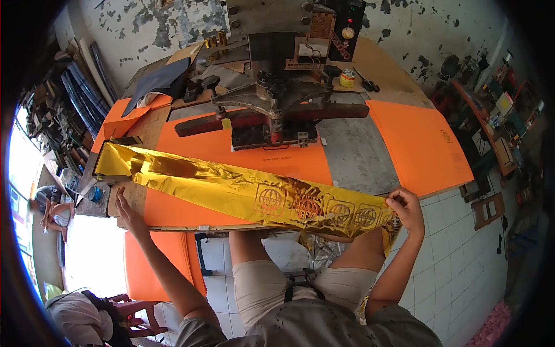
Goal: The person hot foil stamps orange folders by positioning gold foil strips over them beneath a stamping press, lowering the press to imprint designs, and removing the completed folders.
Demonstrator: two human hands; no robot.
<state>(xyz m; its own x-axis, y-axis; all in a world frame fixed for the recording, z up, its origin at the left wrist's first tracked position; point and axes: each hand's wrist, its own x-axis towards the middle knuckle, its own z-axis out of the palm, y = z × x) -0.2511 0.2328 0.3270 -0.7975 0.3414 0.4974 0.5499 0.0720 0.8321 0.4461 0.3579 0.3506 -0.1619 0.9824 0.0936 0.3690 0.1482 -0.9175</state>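
A long strip of gold foil (225,182) stretches across the front of the table, crinkled, with several globe-like emblems marked in its right half. At the right end, my right hand (406,209) pinches the foil's edge between thumb and fingers. My left hand (130,213) is just below the strip's left end, fingers stretched out, holding nothing. Under the foil lies an orange sheet (196,147) bearing a small line of dark print. Above that sheet stands a stamping press (272,104) with a wide crossbar. The foil's left end lies over a dark block at the table's left edge.
A stack of orange sheets (419,147) lies on the table's right side, and more orange sheets (156,263) are below at left. Scissors (366,81) and a small yellow tin (347,78) sit behind the press. Another person (84,318) is at lower left.
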